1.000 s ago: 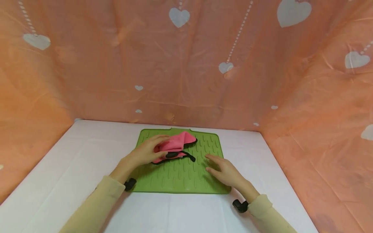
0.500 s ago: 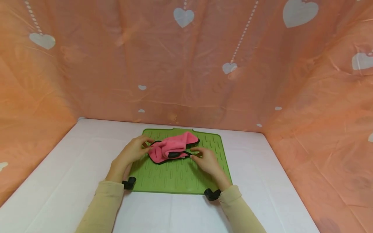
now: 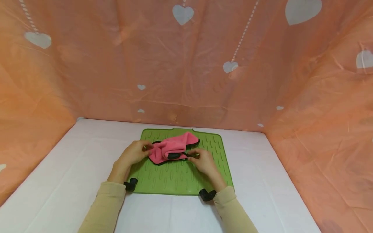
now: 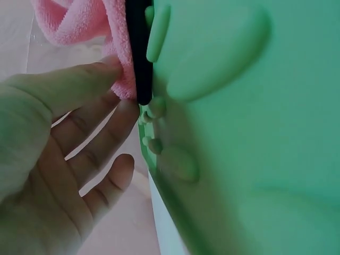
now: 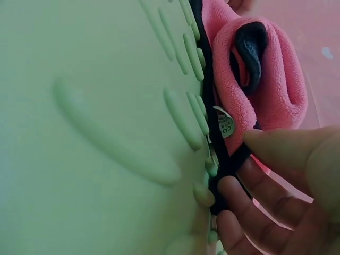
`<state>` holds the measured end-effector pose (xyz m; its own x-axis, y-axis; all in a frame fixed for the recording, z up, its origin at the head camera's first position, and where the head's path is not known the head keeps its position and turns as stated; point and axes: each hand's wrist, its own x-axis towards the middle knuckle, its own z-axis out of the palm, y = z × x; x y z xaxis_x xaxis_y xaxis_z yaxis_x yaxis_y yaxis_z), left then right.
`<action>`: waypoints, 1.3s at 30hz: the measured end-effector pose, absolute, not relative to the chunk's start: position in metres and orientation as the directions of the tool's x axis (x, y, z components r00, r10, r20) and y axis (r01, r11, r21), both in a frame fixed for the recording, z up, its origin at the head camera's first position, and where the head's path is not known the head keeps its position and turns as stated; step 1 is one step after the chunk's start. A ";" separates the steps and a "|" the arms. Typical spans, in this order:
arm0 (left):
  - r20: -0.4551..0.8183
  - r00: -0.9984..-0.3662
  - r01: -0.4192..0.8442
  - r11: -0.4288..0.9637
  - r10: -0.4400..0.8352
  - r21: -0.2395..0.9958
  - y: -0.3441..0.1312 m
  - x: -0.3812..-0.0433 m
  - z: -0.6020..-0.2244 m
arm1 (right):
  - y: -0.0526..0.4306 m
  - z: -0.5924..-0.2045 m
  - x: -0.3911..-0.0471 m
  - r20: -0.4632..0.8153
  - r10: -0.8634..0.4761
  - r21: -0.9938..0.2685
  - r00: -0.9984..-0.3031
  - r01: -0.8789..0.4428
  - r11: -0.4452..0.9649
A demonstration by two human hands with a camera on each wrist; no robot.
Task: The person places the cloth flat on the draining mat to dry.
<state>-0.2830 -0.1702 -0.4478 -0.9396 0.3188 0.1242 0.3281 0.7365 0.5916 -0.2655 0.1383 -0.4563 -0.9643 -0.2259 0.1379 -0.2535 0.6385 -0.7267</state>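
Note:
A crumpled pink towel (image 3: 175, 143) with black edging lies across the green ridged mat (image 3: 175, 183). At its left end my left hand (image 3: 132, 154) pinches the cloth; in the left wrist view the thumb lies on the pink pile (image 4: 123, 87) and the other fingers are behind it. My right hand (image 3: 206, 162) is at the near right corner, holding a black hanging loop (image 5: 240, 156) between thumb and index finger. A small white label (image 5: 224, 122) sticks out beside that loop. The towel's middle is folded over, with a dark piece of trim (image 5: 251, 50) curling out of the fold.
The mat lies on a white-covered table (image 3: 73, 181). An orange curtain (image 3: 186, 81) with white hearts closes off the back and both sides. Black camera mounts (image 3: 207, 195) sit at both wrists, over the mat's near edge.
My right hand has come left from over the mat to the towel's loop and taken hold of it. My left hand has drawn back from the towel's middle to its left end.

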 end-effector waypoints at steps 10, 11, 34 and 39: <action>0.157 -0.942 0.331 0.753 0.295 0.569 -0.167 -0.280 -0.443 | 0.139 -0.453 -0.267 0.147 -0.241 -0.675 -0.959 -0.275 0.685; 0.167 -0.941 0.335 0.751 0.294 0.568 -0.167 -0.279 -0.442 | 0.139 -0.454 -0.266 0.153 -0.236 -0.682 -0.960 -0.275 0.678; 0.312 -0.894 0.447 0.641 0.321 0.624 -0.144 -0.263 -0.413 | 0.217 -0.419 -0.271 0.002 -0.133 -0.732 -0.991 -0.092 0.675; 0.198 -0.887 0.436 0.614 0.417 0.658 -0.137 -0.262 -0.421 | 0.230 -0.426 -0.271 -0.102 -0.191 -0.705 -0.976 -0.064 0.706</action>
<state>-0.2622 -0.1375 -0.4207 -0.8870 0.4173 0.1978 0.4357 0.6138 0.6584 -0.2712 0.2304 -0.4264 -0.9763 -0.1908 -0.1020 -0.0642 0.7058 -0.7055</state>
